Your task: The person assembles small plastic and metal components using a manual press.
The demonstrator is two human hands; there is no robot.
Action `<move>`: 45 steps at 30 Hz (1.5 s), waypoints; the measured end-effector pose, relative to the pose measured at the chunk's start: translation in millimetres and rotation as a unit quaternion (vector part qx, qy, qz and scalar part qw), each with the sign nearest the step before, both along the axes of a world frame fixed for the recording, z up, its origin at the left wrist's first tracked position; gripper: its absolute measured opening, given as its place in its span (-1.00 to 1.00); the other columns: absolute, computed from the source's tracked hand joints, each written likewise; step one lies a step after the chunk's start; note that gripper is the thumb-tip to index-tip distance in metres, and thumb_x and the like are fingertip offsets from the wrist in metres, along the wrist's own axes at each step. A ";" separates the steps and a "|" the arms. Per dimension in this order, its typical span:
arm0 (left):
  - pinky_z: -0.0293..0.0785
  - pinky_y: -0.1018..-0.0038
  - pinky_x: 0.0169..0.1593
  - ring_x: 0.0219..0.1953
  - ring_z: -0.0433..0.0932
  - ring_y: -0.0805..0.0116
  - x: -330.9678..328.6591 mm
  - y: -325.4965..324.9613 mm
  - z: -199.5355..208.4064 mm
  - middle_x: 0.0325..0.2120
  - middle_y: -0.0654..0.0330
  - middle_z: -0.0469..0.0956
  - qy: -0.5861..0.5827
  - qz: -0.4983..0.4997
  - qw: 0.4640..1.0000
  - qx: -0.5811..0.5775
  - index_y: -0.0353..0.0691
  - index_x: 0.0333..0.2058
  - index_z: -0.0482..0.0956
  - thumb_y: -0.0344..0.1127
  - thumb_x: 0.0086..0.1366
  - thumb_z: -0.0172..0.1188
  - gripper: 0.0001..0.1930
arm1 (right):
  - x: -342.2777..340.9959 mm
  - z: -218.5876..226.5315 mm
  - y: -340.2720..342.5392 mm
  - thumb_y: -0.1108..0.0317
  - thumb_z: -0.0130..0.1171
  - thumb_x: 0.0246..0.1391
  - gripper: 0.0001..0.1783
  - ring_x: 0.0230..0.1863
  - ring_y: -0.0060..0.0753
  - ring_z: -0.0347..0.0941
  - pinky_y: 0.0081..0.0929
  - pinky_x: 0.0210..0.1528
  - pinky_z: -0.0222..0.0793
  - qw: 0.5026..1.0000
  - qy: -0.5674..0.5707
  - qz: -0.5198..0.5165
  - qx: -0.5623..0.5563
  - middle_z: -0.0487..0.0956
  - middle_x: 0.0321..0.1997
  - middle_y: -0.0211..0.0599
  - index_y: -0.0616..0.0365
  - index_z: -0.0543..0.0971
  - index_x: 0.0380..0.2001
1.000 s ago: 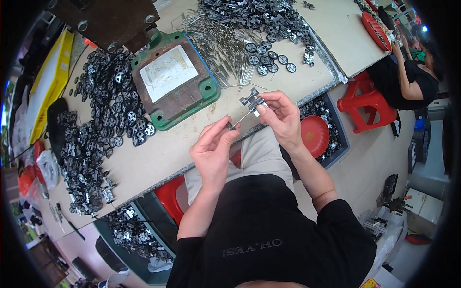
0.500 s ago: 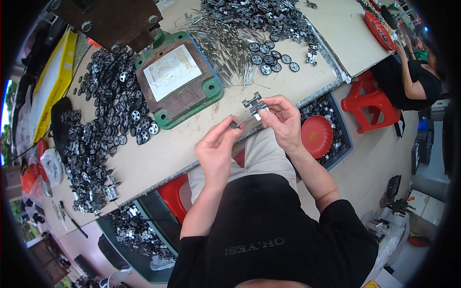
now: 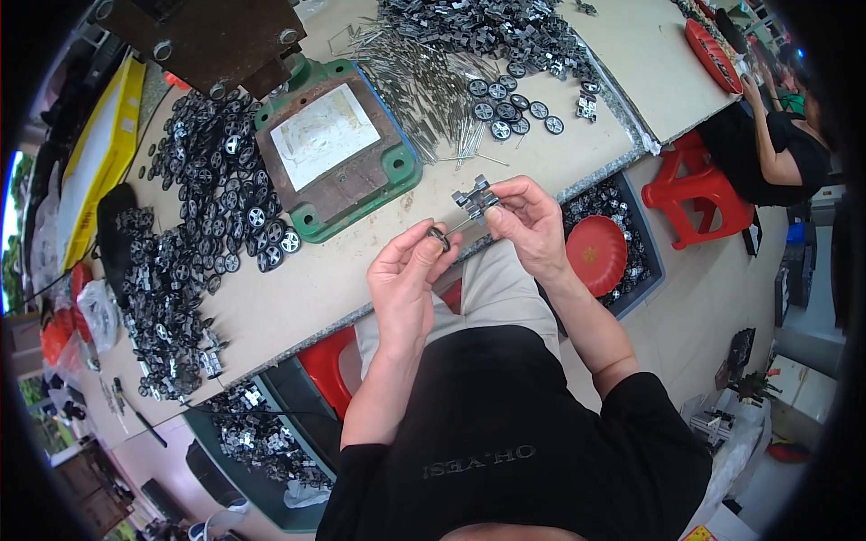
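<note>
Between the fingers of my left hand [image 3: 406,270] is a small black wheel [image 3: 438,237], held at the end of a thin metal axle [image 3: 458,225]. My right hand [image 3: 532,225] pinches a small grey and silver bracket-like part [image 3: 475,198], and the axle runs from this part toward the wheel. Both hands are over the table's near edge, above my lap. Several loose wheels [image 3: 502,110] lie on the tabletop beyond them, next to a pile of metal axles [image 3: 410,81] and a heap of similar bracket parts [image 3: 487,27].
A green-based press [image 3: 397,180] stands left of centre, with a big heap of wheels [image 3: 216,198] beside it. Assembled parts [image 3: 162,316] lie at the left. A bin with a red dish [image 3: 595,257] is by my right arm. Another person [image 3: 776,144] sits near a red stool [image 3: 695,203].
The wheel in my left fingers has turned so its round face shows more. The bracket part has tilted slightly in my right hand.
</note>
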State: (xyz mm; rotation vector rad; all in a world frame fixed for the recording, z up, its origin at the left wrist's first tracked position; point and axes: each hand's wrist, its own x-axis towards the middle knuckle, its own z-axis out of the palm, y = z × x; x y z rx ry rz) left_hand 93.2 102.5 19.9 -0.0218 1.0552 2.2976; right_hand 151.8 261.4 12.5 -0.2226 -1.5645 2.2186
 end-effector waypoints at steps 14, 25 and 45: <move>0.55 0.45 -0.12 -0.23 0.58 0.19 -2.0 0.0 -2.4 -0.25 -0.02 0.55 -0.016 0.012 1.000 -0.022 -0.47 -0.15 0.47 -0.59 0.15 0.16 -0.74 | 1.0 0.4 -3.2 0.52 0.17 0.04 -0.75 -0.36 -0.75 0.39 -0.79 -0.41 0.27 1.000 -0.008 0.008 0.001 0.55 -0.27 -0.37 0.27 0.45 -0.17; 0.49 0.51 -0.08 -0.23 0.57 0.37 1.0 4.0 -3.1 -0.25 0.01 0.57 -0.019 -0.004 1.000 0.006 -0.48 -0.14 0.48 -0.62 0.12 0.18 -0.71 | 4.0 -5.9 -4.5 0.56 0.12 0.05 -0.77 -0.31 -0.70 0.41 -0.73 -0.33 0.33 1.000 0.004 0.012 -0.002 0.54 -0.24 -0.29 0.30 0.43 -0.18; 0.54 0.38 -0.05 -0.10 0.53 0.19 -10.7 -8.8 -14.2 -0.12 0.01 0.49 -0.021 -0.112 0.991 0.064 -0.36 -0.03 0.40 -0.47 0.28 0.03 -0.72 | -5.4 22.2 20.0 0.48 0.18 0.01 -0.76 -0.37 -0.74 0.41 -0.70 -0.31 0.34 0.982 -0.115 0.085 0.125 0.57 -0.31 -0.40 0.28 0.55 -0.20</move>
